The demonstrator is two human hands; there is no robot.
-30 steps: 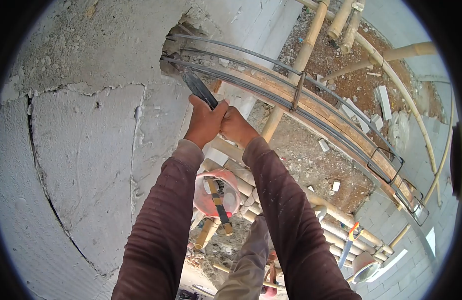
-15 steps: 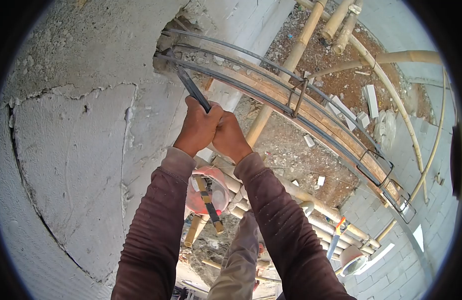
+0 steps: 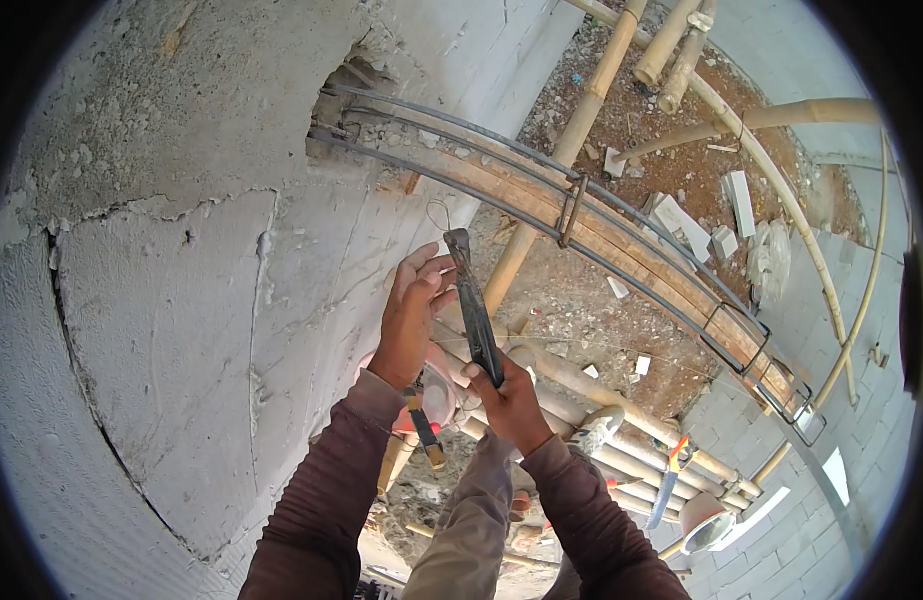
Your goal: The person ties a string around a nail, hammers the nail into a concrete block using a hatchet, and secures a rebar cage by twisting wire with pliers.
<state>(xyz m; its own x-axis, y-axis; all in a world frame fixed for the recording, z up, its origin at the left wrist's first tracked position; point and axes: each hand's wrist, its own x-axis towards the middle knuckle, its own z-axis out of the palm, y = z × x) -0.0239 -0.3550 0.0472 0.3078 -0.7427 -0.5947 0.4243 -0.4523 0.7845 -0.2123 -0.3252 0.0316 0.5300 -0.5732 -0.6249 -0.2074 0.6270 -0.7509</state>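
Observation:
My right hand (image 3: 514, 405) grips the lower end of a long dark hand tool (image 3: 475, 315), which has a blunt, wider head pointing up and away from me. My left hand (image 3: 410, 310) is raised beside the tool's head, its fingers apart and partly curled. A thin wire loop (image 3: 439, 214) sticks out just above the left fingertips, next to the tool head; where its ends go I cannot make out. Beyond the hands, steel reinforcing bars (image 3: 522, 215) with a rectangular stirrup (image 3: 574, 210) run from a broken hole (image 3: 347, 105) in the wall over a wooden board (image 3: 637, 250).
A grey plastered wall (image 3: 152, 340) fills the left side. Bamboo poles (image 3: 602, 90) cross at the right and below. Beneath are a pink bucket (image 3: 437, 395) partly behind the left arm, a handsaw (image 3: 669, 485), a second bucket (image 3: 704, 522) and block rubble (image 3: 682, 225).
Both hands have drawn the tool back from the bars at the wall hole, down toward me. The left hand has let go of it; the right hand still grips it.

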